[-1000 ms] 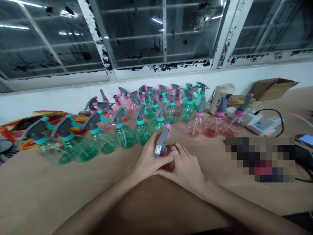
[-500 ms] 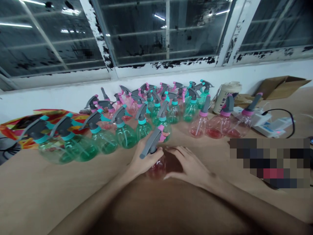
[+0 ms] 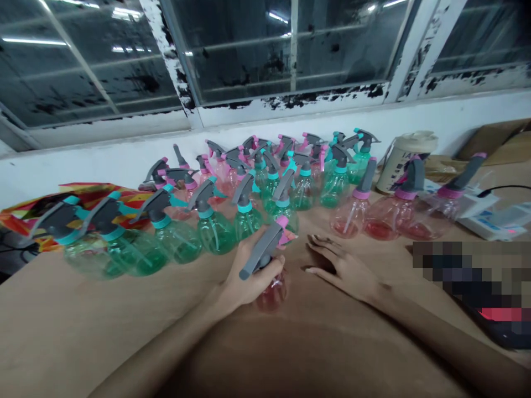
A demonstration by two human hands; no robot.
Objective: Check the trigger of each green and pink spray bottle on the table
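My left hand [image 3: 249,273] is closed around the neck of a pink spray bottle [image 3: 271,290] with a grey trigger head and pink nozzle; the bottle stands on the brown table [image 3: 103,326]. My right hand [image 3: 344,265] rests just to the right of it, fingers curled loosely and apart, holding nothing and off the bottle. Behind the hands stand a row of green spray bottles [image 3: 174,237] and a row of pink spray bottles [image 3: 390,215].
Many more spray bottles [image 3: 286,166] crowd the table's back by the white wall under the windows. A cream cup [image 3: 400,163] and a white power strip [image 3: 493,215] sit at the right. A colourful bag [image 3: 33,204] lies at the far left. A blurred patch covers the right foreground.
My right hand has let go of the pink bottle and moved a little to the right. My left hand keeps hold of it, the trigger head now pointing lower left.
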